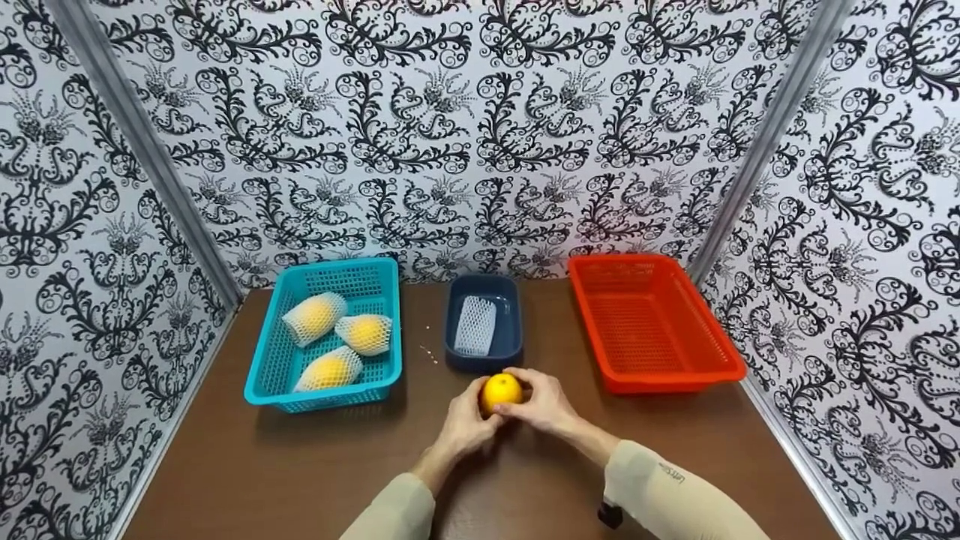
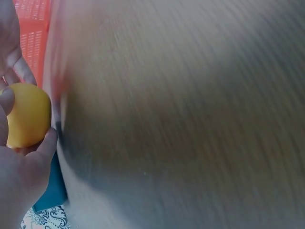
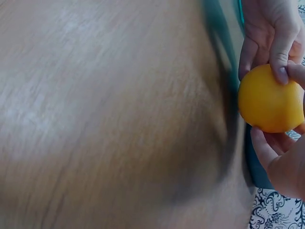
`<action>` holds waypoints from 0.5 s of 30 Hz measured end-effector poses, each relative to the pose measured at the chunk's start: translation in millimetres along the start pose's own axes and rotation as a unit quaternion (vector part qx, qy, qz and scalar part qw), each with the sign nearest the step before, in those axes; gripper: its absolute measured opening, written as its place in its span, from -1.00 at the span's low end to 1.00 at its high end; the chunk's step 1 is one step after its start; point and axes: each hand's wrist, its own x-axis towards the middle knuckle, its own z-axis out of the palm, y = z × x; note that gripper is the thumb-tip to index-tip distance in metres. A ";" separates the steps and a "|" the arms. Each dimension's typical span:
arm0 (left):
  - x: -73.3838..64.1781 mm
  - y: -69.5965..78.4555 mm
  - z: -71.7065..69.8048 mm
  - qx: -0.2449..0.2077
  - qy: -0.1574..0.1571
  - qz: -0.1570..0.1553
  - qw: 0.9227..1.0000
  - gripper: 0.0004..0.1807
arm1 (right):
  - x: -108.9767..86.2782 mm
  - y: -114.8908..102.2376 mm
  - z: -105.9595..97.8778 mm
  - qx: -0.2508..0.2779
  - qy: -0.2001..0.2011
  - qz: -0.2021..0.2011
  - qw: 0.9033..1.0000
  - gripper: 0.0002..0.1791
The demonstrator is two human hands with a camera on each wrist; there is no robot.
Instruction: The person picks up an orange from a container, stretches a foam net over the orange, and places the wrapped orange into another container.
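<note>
A bare yellow-orange fruit, an orange (image 1: 502, 393), is held between both hands just in front of the dark blue box. My left hand (image 1: 466, 421) grips its left side, thumb and fingers curled against the peel. From the right, my right hand (image 1: 546, 405) holds it with thumb in front and fingers behind. Both wrist views show fingertips of each hand on the smooth orange (image 2: 29, 115). Inside the dark blue box (image 1: 484, 283) lies a flattened white foam net (image 1: 475, 326).
At left stands a teal basket (image 1: 262, 352) with three yellow fruits in white foam nets (image 1: 367, 334). A red basket (image 1: 637, 322) stands at right. Small pale crumbs (image 1: 429, 352) dot the brown table (image 1: 315, 480). Patterned walls (image 1: 480, 112) enclose the back and sides.
</note>
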 end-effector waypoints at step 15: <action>-2.9 -4.7 -11.5 0.001 -0.033 0.000 0.999 -0.20 | 1.9 5.0 7.5 -0.056 -0.005 -0.032 0.998 -0.18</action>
